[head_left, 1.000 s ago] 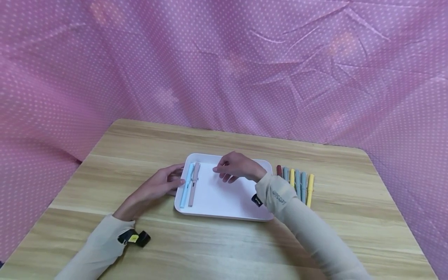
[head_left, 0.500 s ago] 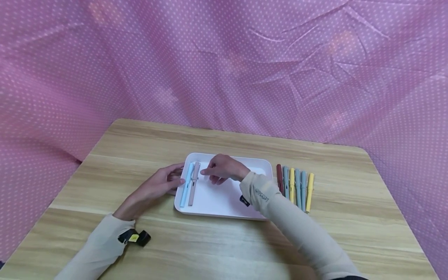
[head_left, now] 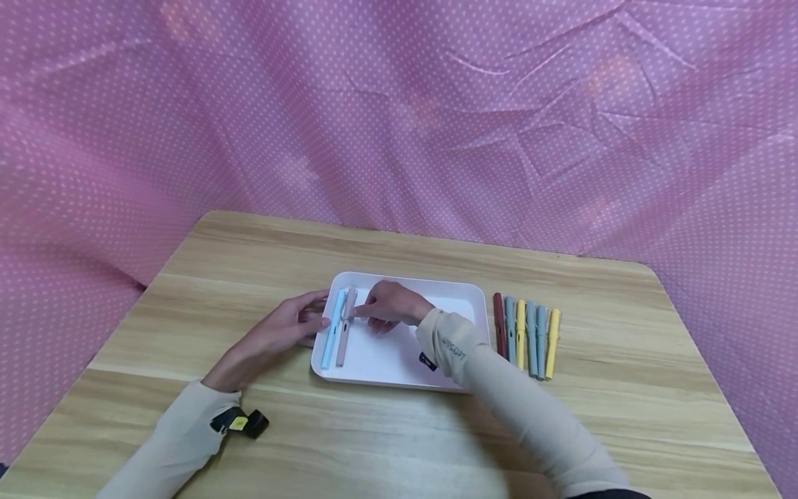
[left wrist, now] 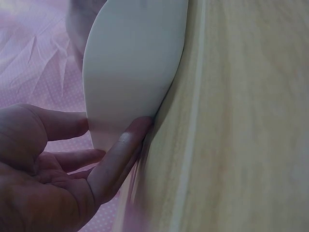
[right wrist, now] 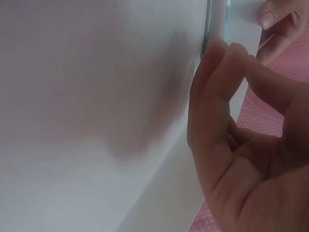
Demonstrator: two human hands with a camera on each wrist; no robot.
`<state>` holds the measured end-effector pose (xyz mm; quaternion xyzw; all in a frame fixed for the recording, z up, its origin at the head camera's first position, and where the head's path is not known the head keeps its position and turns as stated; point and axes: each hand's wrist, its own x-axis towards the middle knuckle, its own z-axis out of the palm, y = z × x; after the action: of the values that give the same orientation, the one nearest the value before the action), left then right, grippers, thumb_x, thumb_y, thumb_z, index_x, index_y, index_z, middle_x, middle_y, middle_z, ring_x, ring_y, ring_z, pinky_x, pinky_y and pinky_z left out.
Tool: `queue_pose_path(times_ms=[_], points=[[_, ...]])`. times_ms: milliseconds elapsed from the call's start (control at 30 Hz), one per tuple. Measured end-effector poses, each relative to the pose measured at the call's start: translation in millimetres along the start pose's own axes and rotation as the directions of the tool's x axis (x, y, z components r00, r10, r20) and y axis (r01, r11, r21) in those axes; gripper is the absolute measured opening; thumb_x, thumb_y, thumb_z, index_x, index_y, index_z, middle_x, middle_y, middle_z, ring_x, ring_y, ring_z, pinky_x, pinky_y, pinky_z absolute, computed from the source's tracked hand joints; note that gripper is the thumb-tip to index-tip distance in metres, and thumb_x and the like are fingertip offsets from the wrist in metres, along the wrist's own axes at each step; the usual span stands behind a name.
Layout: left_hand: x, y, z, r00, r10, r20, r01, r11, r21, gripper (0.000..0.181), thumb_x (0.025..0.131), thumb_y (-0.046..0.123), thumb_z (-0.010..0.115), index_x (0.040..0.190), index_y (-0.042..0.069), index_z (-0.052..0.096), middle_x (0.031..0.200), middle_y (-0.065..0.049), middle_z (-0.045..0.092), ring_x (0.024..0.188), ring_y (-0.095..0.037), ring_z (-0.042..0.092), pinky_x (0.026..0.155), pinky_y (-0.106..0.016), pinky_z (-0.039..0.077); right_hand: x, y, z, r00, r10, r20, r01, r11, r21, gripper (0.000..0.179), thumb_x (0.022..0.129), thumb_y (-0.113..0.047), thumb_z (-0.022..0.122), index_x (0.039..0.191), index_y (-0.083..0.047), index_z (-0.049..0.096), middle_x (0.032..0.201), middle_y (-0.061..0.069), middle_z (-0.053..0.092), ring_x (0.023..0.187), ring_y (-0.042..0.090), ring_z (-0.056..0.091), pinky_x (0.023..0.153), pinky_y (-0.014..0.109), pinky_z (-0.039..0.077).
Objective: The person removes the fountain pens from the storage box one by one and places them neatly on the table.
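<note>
A white tray [head_left: 386, 364] stands mid-table, with a light blue pen [head_left: 332, 336] and a pinkish-grey pen [head_left: 342, 348] side by side at its left end. My left hand [head_left: 280, 331] holds that end, thumb over the rim and fingers against the outer wall; the left wrist view shows them on the tray wall [left wrist: 130, 67]. Over the tray, my right hand [head_left: 393, 303] pinches the pinkish-grey pen near its clip. In the right wrist view thumb and fingertips meet at that pen [right wrist: 218, 21]; they hide part of it.
Right of the tray lies a row of pens: a dark red pen [head_left: 499, 326], several grey-blue ones and two yellow ones, one being the outer yellow pen [head_left: 552, 346]. A pink dotted curtain [head_left: 399, 125] hangs behind the wooden table [head_left: 349, 443].
My right hand has moved left across the tray to the pinkish-grey pen, uncovering more of the pen row. My left hand stays on the tray's left end.
</note>
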<state>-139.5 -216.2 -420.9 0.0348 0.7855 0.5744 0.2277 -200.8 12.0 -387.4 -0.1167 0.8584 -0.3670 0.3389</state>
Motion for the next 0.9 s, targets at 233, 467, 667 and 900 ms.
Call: queue_pose_path(times_ms=[233, 467, 667, 900], points=[[0.7, -2.1, -0.1, 1.0, 0.001, 0.002, -0.001, 1.0, -0.003, 0.069, 0.106, 0.01, 0.059, 0.165, 0.005, 0.023, 0.155, -0.025, 0.043, 0.132, -0.039, 0.053, 0.096, -0.037, 0.061, 2.0, 0, 5, 1.0, -0.005, -0.006, 0.005, 1.0, 0.009, 0.031, 0.1, -0.031, 0.073, 0.094, 0.0, 0.07, 0.073, 0.007, 0.068, 0.063, 0.015, 0.064, 0.06, 0.025, 0.06], [1.1, -2.4, -1.1, 1.0, 0.012, 0.003, -0.012, 1.0, -0.001, 0.069, 0.106, 0.009, 0.059, 0.164, 0.003, 0.022, 0.153, -0.026, 0.044, 0.131, -0.04, 0.054, 0.095, -0.038, 0.061, 7.1, 0, 13, 1.0, 0.005, -0.014, -0.005, 0.998, -0.06, 0.032, 0.099, -0.034, 0.074, 0.09, -0.003, 0.072, 0.068, 0.005, 0.066, 0.06, 0.013, 0.061, 0.057, 0.022, 0.057], [1.7, -2.4, -1.2, 1.0, 0.018, 0.001, -0.018, 1.0, 0.008, 0.068, 0.106, 0.009, 0.059, 0.164, 0.003, 0.023, 0.152, -0.027, 0.045, 0.13, -0.039, 0.055, 0.094, -0.038, 0.062, 11.5, -6, 21, 0.999, 0.023, -0.031, -0.028, 0.987, -0.157, 0.037, 0.096, -0.04, 0.076, 0.08, -0.007, 0.07, 0.063, 0.002, 0.06, 0.057, 0.012, 0.055, 0.053, 0.02, 0.048], [-0.3, -1.5, 0.8, 1.0, 0.028, 0.009, -0.028, 1.0, 0.0, 0.069, 0.106, 0.009, 0.058, 0.164, 0.001, 0.022, 0.152, -0.028, 0.044, 0.13, -0.04, 0.055, 0.095, -0.039, 0.061, 13.1, -12, 25, 0.997, 0.058, -0.052, -0.069, 0.968, -0.24, 0.039, 0.096, -0.041, 0.076, 0.075, -0.011, 0.064, 0.061, -0.001, 0.059, 0.055, 0.01, 0.053, 0.052, 0.02, 0.045]])
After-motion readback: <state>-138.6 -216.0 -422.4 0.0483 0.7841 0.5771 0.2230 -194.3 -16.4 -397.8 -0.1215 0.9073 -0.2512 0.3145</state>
